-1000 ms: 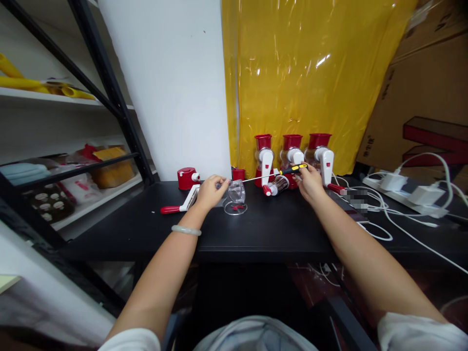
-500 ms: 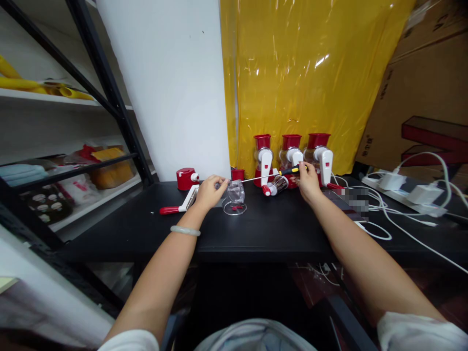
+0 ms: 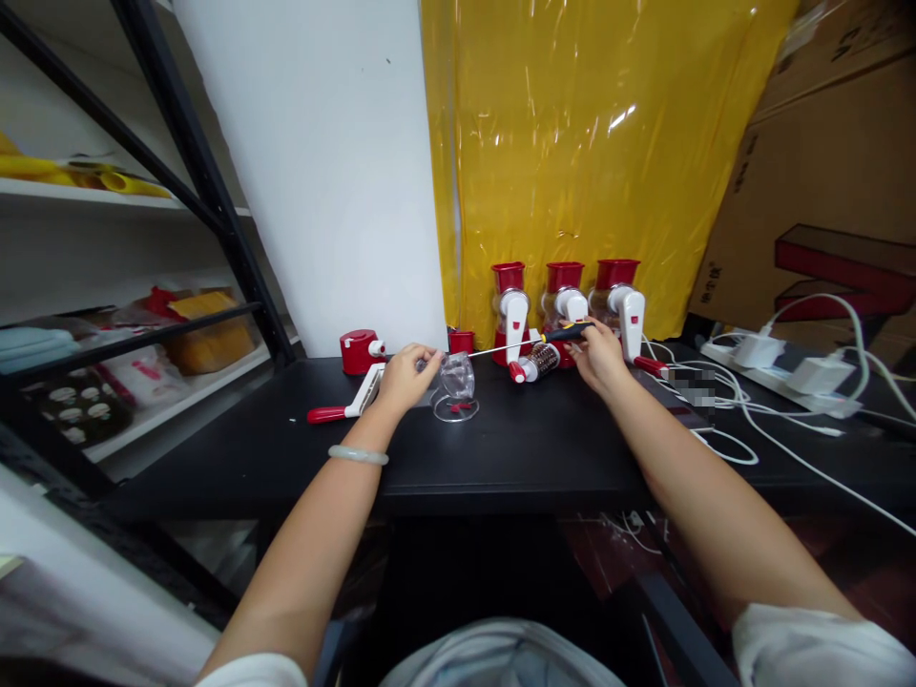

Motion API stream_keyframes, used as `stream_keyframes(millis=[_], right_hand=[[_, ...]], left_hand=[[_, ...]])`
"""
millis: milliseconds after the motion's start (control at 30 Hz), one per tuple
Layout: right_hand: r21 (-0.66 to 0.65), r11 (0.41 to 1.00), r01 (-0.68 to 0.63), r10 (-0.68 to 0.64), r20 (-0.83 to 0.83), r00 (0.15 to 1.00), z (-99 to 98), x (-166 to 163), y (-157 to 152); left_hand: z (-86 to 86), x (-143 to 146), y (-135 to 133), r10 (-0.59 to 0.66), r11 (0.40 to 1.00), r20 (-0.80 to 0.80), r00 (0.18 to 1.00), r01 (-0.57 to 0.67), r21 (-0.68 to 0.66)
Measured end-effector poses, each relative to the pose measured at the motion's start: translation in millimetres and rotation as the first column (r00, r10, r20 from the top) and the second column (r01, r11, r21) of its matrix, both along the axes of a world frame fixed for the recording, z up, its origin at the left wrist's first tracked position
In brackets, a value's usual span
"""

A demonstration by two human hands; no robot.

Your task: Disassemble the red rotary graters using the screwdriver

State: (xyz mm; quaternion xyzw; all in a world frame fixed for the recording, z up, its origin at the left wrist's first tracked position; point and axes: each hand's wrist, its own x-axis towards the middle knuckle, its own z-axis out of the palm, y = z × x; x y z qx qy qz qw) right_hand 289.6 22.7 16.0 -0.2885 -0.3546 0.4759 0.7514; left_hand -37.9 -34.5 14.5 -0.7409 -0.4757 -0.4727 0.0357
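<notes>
My left hand (image 3: pixel 406 378) is closed with its fingertips at the upper left of a clear plastic housing (image 3: pixel 459 377), which tilts over the black table. The housing's round clear base (image 3: pixel 455 408) has small red pieces in it. My right hand (image 3: pixel 599 359) grips the yellow-and-black handle of a screwdriver (image 3: pixel 565 332). Its thin shaft runs left, nearly level, with the tip end at the housing's top; the exact contact is too small to tell. Beside my left hand lie a white crank handle with a red grip (image 3: pixel 330 414) and a red part with a white spout (image 3: pixel 359 352).
Three red-and-white rotary graters (image 3: pixel 513 310) stand at the back against a yellow sheet (image 3: pixel 572 143). A metal grating drum (image 3: pixel 542 363) lies in front of them. White cables (image 3: pixel 737 396) and a power strip (image 3: pixel 794 377) are on the right. Shelving (image 3: pixel 193 372) stands at the left.
The whole view has shifted slightly left. My right hand's fingers have shifted a little on the screwdriver handle. The screwdriver and clear housing keep nearly the same places relative to each other.
</notes>
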Motion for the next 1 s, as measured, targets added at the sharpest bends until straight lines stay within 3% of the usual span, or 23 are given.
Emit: stream_keyframes(millis=[167,267,433,567,767,1000], right_hand=[[-0.023,0.999,-0.034,0.034,-0.024,0.999,-0.2,-1,-2],[-0.028,0.997,0.070,-0.067,0.092,0.993,-5.4,1,6],[0.032,0.970,0.239,-0.236,0.340,0.911,-14.9,6,17],[0.054,0.979,0.195,-0.202,0.258,0.945,-12.8,4,15],[-0.027,0.997,0.078,-0.077,0.048,0.996,-1.9,-5,3],[-0.001,1.000,-0.006,0.006,0.066,0.998,1.0,-4,-4]], left_hand=[[0.1,0,0,0.001,1.000,0.005,1.000,-0.001,0.001],[0.1,-1,0,0.000,1.000,-0.003,1.000,0.000,0.006],[-0.4,-2,2,-0.001,1.000,-0.010,1.000,0.001,0.002],[0.1,-1,2,-0.001,1.000,-0.014,1.000,0.001,0.004],[1.5,0,0,-0.008,1.000,-0.014,1.000,0.008,0.005],[0.2,-1,1,0.000,1.000,-0.007,1.000,0.000,-0.004]])
